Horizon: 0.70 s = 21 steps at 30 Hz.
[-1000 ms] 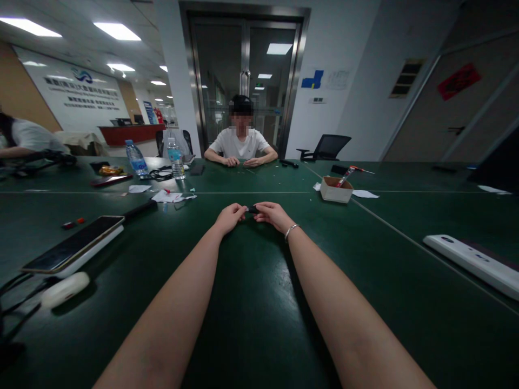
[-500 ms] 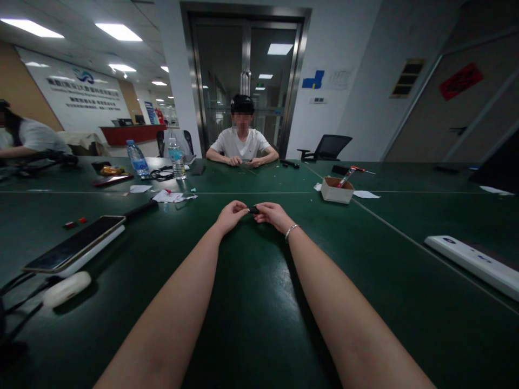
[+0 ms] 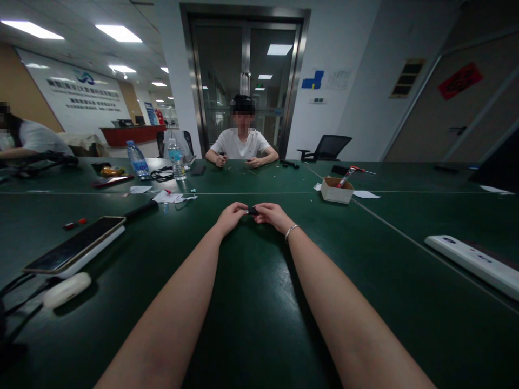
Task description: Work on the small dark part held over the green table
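Both my arms reach forward over the dark green table [image 3: 251, 302]. Between my fingertips is a small black object [image 3: 252, 211], too small to name, with a lighter bit at its left end. My left hand [image 3: 232, 217] pinches that left end. My right hand [image 3: 274, 216], with a silver bracelet [image 3: 290, 232] at the wrist, grips the right end, and its fingers partly hide the object. The object is held low, just above or on the tabletop; I cannot tell which.
Left of my arms lie a phone [image 3: 77, 244] on a white block and a white rounded device [image 3: 67, 290]. Bottles [image 3: 177, 159] stand farther back. A small box [image 3: 337, 190] and a white power strip [image 3: 470, 262] are at right. Opposite sits a person [image 3: 242, 141].
My hands stay almost in place, still around the black object. Across the table, the person's hands have moved apart, one raised a little at the left.
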Available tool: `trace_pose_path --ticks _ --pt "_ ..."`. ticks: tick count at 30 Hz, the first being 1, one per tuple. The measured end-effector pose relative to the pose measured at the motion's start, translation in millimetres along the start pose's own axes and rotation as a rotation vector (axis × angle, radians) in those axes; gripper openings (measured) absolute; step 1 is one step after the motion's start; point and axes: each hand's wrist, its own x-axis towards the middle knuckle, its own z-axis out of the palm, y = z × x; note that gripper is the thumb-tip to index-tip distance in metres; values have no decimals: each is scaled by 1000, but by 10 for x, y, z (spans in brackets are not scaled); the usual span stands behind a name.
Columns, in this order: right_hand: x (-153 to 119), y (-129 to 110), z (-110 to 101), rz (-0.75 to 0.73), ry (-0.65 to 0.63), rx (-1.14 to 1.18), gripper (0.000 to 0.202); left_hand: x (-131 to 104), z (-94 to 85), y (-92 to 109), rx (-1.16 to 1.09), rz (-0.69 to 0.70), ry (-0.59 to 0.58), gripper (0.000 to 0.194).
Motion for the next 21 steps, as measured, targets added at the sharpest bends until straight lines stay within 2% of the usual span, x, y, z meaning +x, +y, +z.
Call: trace_pose_path --ticks 3,21 --pt "5 2 -1 0 1 -2 6 -3 -4 10 -1 -9 -32 32" --pt "27 31 -26 -14 -13 -1 6 11 16 -33 41 20 -14 33"
